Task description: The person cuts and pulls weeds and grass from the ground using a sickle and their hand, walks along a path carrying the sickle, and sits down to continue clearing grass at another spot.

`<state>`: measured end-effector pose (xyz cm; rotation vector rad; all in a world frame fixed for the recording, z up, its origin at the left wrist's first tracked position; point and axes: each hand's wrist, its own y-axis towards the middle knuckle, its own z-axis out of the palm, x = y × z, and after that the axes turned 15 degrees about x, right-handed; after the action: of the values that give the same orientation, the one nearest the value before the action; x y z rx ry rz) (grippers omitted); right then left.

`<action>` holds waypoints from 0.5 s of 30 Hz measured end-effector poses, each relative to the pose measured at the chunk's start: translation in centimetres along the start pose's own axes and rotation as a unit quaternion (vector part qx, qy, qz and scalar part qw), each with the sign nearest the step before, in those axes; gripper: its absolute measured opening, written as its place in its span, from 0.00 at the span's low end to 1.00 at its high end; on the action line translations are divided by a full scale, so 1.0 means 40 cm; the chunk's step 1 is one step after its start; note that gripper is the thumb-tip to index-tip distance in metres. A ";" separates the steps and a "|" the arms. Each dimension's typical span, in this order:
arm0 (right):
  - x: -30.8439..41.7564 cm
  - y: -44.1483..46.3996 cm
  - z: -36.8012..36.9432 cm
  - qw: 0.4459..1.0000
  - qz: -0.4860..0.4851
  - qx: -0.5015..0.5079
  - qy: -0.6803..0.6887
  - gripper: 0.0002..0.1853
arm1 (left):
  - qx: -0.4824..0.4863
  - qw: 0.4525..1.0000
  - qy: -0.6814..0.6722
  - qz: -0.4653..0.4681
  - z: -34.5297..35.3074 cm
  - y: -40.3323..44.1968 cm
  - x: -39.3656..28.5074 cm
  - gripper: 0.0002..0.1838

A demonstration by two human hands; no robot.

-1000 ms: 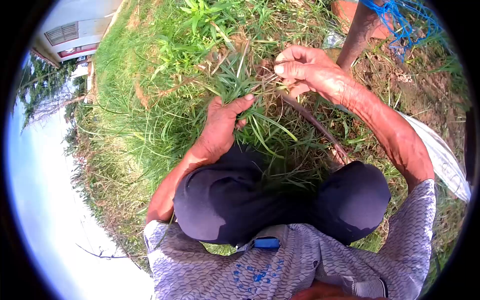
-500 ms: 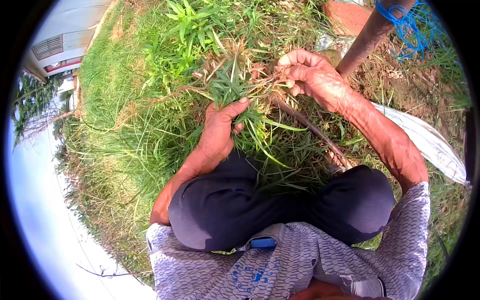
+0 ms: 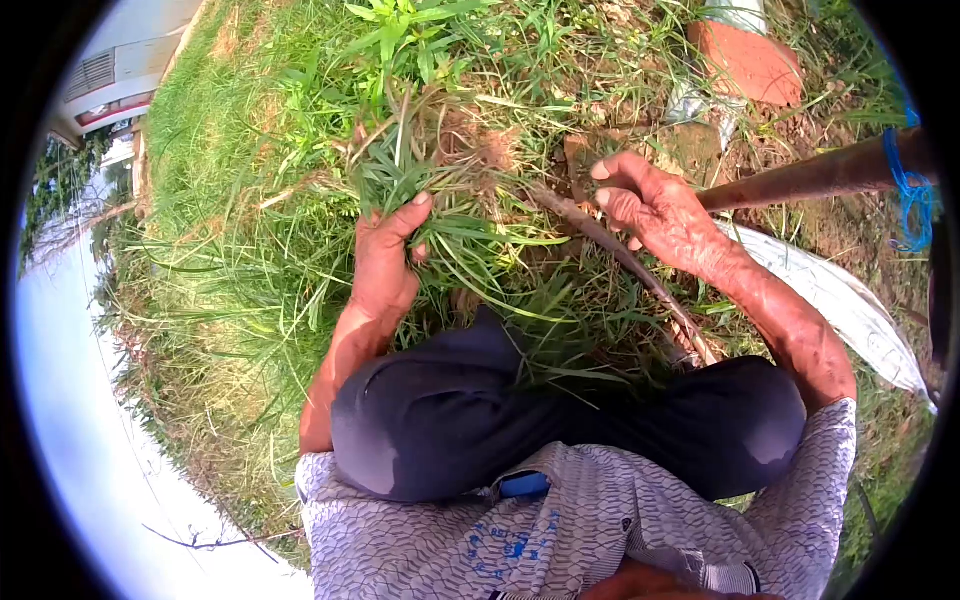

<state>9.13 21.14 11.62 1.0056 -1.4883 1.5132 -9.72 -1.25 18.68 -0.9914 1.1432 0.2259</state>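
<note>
My left hand point(image 3: 385, 265) was closed round a bunch of grass point(image 3: 392, 178), thumb pressed over the blades, with the tangled dry roots point(image 3: 480, 155) pointing right. The bunch was on the far side of my dark-trousered knees point(image 3: 430, 420), left of the middle. My right hand point(image 3: 668, 218) was half open to the right of it, thumb and forefinger apart. A brown stick point(image 3: 625, 255) slanted between my hands towards my right knee. A brown pole point(image 3: 800, 178) ran behind my right hand; whether they touched, I couldn't tell. White sheeting point(image 3: 825, 290) lay near my right forearm.
</note>
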 end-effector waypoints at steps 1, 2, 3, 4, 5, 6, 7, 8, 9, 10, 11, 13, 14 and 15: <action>-0.067 -0.006 0.007 0.988 -0.072 0.022 -0.137 0.15 | -0.066 0.997 0.020 0.044 -0.094 -0.012 -0.018 0.06; -0.092 -0.026 0.012 0.986 -0.034 0.082 -0.141 0.14 | -0.144 0.985 0.023 0.088 -0.200 -0.043 -0.043 0.06; -0.127 -0.045 0.018 0.977 0.040 0.144 -0.152 0.14 | -0.222 0.966 0.032 0.129 -0.307 -0.075 -0.067 0.06; -0.138 -0.074 0.022 0.965 0.093 0.179 -0.169 0.13 | -0.310 0.933 0.052 0.172 -0.398 -0.120 -0.084 0.06; -0.167 -0.096 0.017 0.948 0.101 0.212 -0.214 0.14 | -0.367 0.903 0.096 0.202 -0.607 -0.177 -0.056 0.08; -0.207 -0.106 0.041 0.922 0.196 0.200 -0.267 0.15 | -0.445 0.861 0.242 0.050 -0.716 -0.258 -0.055 0.16; -0.257 -0.122 0.051 0.903 0.231 0.199 -0.303 0.19 | -0.478 0.797 0.367 -0.042 -0.804 -0.329 -0.030 0.26; -0.290 -0.130 0.058 0.902 0.225 0.203 -0.309 0.19 | -0.503 0.708 0.476 -0.139 -0.892 -0.400 -0.004 0.38; -0.316 -0.136 0.064 0.903 0.225 0.203 -0.304 0.20 | -0.544 0.640 0.491 -0.232 -0.883 -0.432 0.001 0.41; -0.347 -0.142 0.073 0.904 0.227 0.204 -0.299 0.21 | -0.562 0.601 0.494 -0.280 -0.866 -0.441 0.000 0.43; -0.394 -0.142 0.091 0.906 0.218 0.174 -0.318 0.23 | -0.576 0.562 0.494 -0.329 -0.853 -0.450 0.000 0.45; -0.425 -0.123 0.101 0.898 0.214 0.187 -0.335 0.23 | -0.565 0.417 0.700 -0.130 -0.762 -0.416 -0.045 0.41; -0.442 -0.109 0.105 0.894 0.207 0.193 -0.348 0.22 | -0.497 0.471 0.729 0.028 -0.733 -0.373 -0.066 0.29; -0.480 -0.098 0.120 0.900 0.203 0.164 -0.349 0.20 | -0.388 0.545 0.732 0.126 -0.640 -0.303 -0.097 0.20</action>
<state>20.30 16.46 -4.52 1.6390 -2.0782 1.8440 -20.77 -26.29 26.90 -1.8924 2.9293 0.0681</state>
